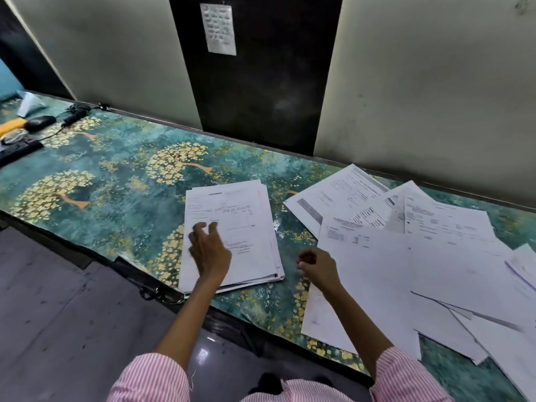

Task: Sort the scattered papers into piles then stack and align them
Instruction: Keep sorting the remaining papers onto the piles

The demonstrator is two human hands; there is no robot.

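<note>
A rough pile of white printed papers (246, 227) lies on the green patterned table (116, 175) near its front edge, its sheets slightly fanned. My left hand (208, 250) hovers over the pile's left part with fingers spread and relaxed, holding nothing. To the right, several scattered papers (406, 256) overlap each other in a loose spread. My right hand (317, 268) is at the left edge of that spread, over the gap between it and the pile, fingers loosely curled with nothing in them.
At the far left of the table lie a black power strip (17, 150), a black mouse-like object (40, 122), a yellow object (11, 126) and cables (72, 117). A sheet (219, 29) hangs on the dark wall panel. The grey floor (58, 314) is at lower left.
</note>
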